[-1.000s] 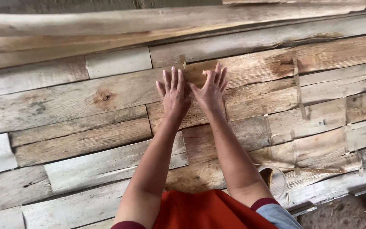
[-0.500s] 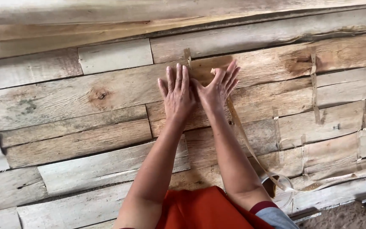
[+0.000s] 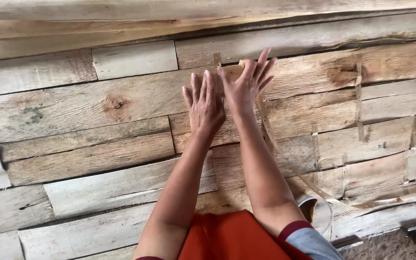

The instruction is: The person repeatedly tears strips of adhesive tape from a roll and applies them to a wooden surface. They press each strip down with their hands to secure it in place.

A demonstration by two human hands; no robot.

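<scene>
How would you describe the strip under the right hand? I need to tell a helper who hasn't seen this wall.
Start at the plank wall and find the two hands pressed flat near its middle. Under the right hand a thin tan strip runs down and right toward a roll at the bottom. Unlike the short strips fixed farther right, it is long and hangs loose.

Item: thin tan strip, flat, narrow, pale brown, with small holes along part of its length. Its upper end lay under the right hand, near the top of a weathered plank wall. From there it ran down and rightward across the boards, slightly slack, to a coiled roll at the lower right. The left hand lay flat just beside it.
</scene>
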